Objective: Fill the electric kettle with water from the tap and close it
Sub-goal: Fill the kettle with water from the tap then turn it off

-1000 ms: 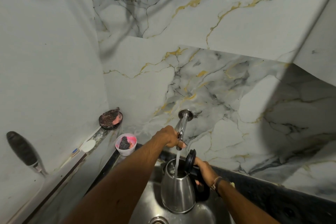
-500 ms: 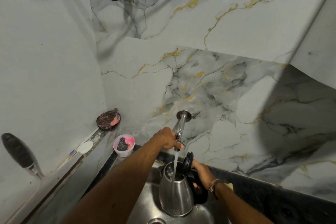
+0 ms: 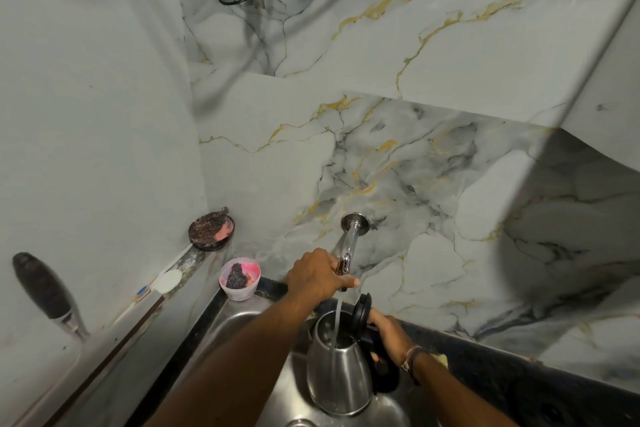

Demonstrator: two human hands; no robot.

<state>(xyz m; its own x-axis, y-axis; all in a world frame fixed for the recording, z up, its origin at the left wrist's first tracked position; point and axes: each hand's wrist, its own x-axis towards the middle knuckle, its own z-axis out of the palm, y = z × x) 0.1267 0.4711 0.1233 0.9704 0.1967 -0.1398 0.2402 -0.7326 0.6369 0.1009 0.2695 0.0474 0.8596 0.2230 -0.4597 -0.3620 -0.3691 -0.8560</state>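
The left hand (image 3: 317,276) is clenched around the lower end of the tap (image 3: 347,250), thumb tip pointing right under the spout. The right hand (image 3: 389,335) grasps the black handle (image 3: 382,371) of the kettle (image 3: 337,380), fingers wrapped around it; a thin band sits on that wrist. The kettle stands upright in the steel sink (image 3: 235,326), directly below the tap. Its body is brushed steel, wider at the base than at the mouth, with a small spout on the left side. Its round black lid (image 3: 362,314) stands hinged open on the handle side, edge-on to the camera. A thin stream of water (image 3: 336,321) falls from the tap into the open mouth. The water level inside cannot be read. No brand, label or writing is legible on the kettle or anything nearby. At the sink's rear left corner stands a pale cup (image 3: 240,278) holding pink residue and a dark scrubber. Further left, on the ledge in the corner of the wall, lies a dark round dish (image 3: 212,232) with pink and brown contents. The wall (image 3: 433,45) behind is white marble with grey and gold veins.
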